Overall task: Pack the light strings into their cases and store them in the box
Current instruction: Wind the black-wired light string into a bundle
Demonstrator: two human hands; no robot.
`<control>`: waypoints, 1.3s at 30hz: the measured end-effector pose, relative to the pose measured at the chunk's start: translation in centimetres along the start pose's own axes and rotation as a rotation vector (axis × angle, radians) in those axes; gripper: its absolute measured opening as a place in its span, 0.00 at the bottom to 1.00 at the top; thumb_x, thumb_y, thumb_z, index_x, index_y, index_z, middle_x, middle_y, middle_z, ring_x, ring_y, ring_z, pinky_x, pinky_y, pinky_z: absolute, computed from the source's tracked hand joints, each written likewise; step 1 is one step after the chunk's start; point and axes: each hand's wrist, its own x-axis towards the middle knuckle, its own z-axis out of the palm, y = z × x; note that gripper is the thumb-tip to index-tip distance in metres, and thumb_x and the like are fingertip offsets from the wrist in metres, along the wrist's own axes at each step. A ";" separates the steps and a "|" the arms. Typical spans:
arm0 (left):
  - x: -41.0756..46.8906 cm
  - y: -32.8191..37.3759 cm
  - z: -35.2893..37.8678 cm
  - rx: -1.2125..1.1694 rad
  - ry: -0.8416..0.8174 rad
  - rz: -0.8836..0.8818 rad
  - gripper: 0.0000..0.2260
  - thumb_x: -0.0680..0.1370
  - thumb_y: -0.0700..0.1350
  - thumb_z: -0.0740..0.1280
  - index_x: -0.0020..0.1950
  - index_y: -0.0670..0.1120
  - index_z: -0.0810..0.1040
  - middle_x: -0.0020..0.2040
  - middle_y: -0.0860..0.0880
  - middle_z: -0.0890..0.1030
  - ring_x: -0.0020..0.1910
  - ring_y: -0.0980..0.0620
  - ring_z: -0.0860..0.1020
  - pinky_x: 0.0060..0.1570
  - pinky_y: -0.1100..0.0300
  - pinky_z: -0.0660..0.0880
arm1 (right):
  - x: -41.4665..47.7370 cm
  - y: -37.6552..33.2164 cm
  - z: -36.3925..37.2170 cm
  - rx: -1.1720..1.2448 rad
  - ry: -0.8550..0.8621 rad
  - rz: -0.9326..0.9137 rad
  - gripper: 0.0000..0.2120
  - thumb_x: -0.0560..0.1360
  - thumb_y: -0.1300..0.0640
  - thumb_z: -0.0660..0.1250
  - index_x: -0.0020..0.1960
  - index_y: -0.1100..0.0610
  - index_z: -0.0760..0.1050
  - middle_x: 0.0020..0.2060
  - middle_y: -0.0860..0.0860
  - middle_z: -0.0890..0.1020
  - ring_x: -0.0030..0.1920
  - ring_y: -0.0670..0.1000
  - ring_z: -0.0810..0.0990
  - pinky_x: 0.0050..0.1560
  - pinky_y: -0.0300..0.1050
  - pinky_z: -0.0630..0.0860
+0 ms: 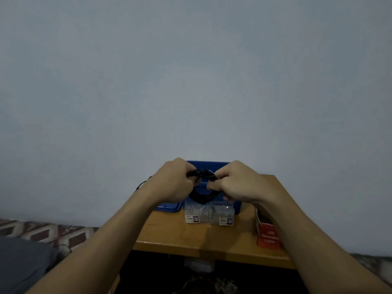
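Red case [267, 235] reads "LED Decorative Lights"; hands [172, 183] [241, 184] grip black light string [204, 174].

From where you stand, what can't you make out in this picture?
- Head view: inside of the blue box, hidden by the left hand, the right hand and the black light string coil they grip.
- Head view: labels on the two clear cases, too small and blurred to read.
- Head view: the red LED lights carton, partly covered by the right forearm.

Dim, flat bluish light; soft focus; wide-angle edge stretch.
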 end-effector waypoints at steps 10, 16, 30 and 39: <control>0.0 -0.2 0.8 -0.013 0.115 0.049 0.02 0.80 0.46 0.68 0.47 0.50 0.78 0.42 0.50 0.83 0.40 0.48 0.80 0.41 0.49 0.79 | 0.5 1.5 -0.1 0.005 -0.011 -0.013 0.08 0.80 0.57 0.69 0.44 0.56 0.84 0.43 0.59 0.86 0.39 0.51 0.87 0.44 0.51 0.83; 0.7 0.0 1.9 0.029 0.109 0.015 0.04 0.80 0.49 0.69 0.49 0.51 0.83 0.41 0.53 0.83 0.41 0.50 0.81 0.45 0.47 0.81 | 0.6 2.5 -0.2 0.014 -0.001 -0.038 0.08 0.82 0.57 0.67 0.48 0.56 0.83 0.45 0.56 0.87 0.41 0.48 0.88 0.48 0.54 0.84; 5.2 0.5 6.8 -0.193 0.103 0.011 0.04 0.77 0.47 0.72 0.44 0.51 0.86 0.33 0.50 0.85 0.35 0.48 0.84 0.40 0.45 0.82 | 1.9 8.0 -1.6 0.216 0.140 0.002 0.07 0.82 0.61 0.66 0.58 0.58 0.81 0.47 0.50 0.85 0.36 0.45 0.87 0.38 0.35 0.81; 10.0 3.9 12.4 -0.375 -0.051 0.065 0.04 0.78 0.46 0.72 0.49 0.49 0.86 0.37 0.51 0.86 0.34 0.56 0.84 0.38 0.56 0.84 | 1.4 14.2 -5.6 0.257 0.229 0.094 0.06 0.81 0.61 0.67 0.54 0.58 0.81 0.45 0.52 0.87 0.44 0.48 0.87 0.42 0.39 0.83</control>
